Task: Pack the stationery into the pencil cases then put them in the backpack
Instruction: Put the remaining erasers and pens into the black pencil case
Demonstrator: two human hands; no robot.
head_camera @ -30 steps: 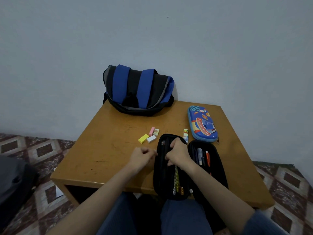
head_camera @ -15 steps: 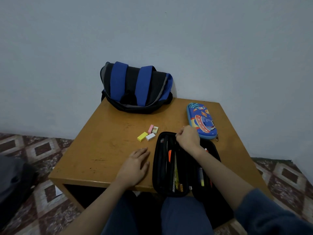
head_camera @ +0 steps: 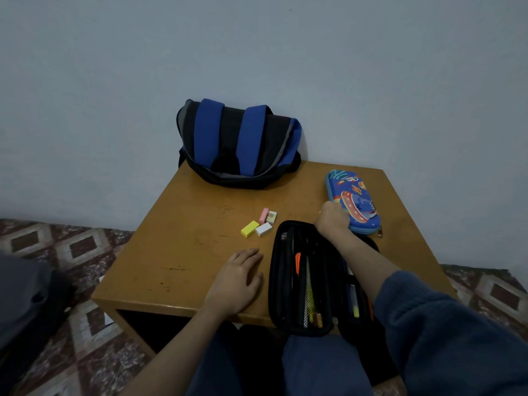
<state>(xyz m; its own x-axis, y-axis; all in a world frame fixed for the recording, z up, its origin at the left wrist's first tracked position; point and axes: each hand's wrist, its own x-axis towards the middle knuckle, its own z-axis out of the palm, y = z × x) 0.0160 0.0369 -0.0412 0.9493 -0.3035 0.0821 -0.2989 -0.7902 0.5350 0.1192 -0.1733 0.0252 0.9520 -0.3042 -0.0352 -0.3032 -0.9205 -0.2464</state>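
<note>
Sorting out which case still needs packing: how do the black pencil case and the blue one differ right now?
The black case lies open with pens showing inside; the blue case is shut. The black case is plain and overhangs the table's near edge; the blue case has cartoon prints and sits farther back, right. Both lie flat on the table.

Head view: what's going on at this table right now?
A person sits at a wooden table packing stationery. An open black pencil case lies in front of them with pens already inside. The right hand is closed into a fist at the near end of the blue patterned pencil case; what it holds is hidden. The left hand rests flat on the table. Four small erasers are still loose, and the backpack waits at the back.
</note>
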